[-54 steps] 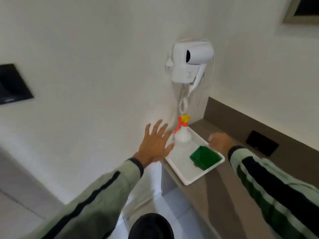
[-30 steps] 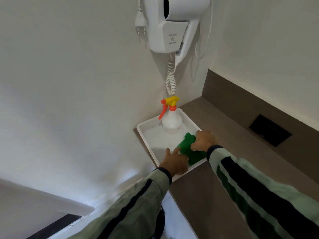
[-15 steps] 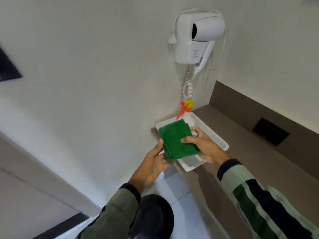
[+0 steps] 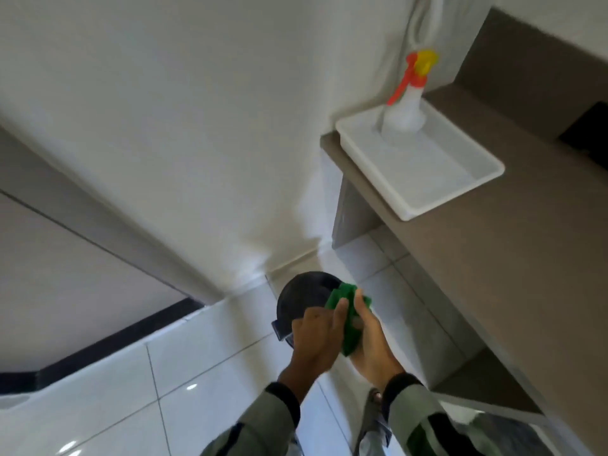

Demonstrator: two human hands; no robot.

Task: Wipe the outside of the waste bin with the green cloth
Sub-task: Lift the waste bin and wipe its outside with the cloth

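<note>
While held above the bin (image 4: 301,297):
Cloth (image 4: 348,324): being gripped, folded, between both hands.
Left hand (image 4: 316,337): being closed on it.
Right hand (image 4: 370,340): likewise.

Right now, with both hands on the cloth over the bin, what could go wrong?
The green cloth is bunched between the left hand and right hand, so it may wipe poorly. The waste bin stands free on glossy tiles and could slide or tip if pushed.
</note>
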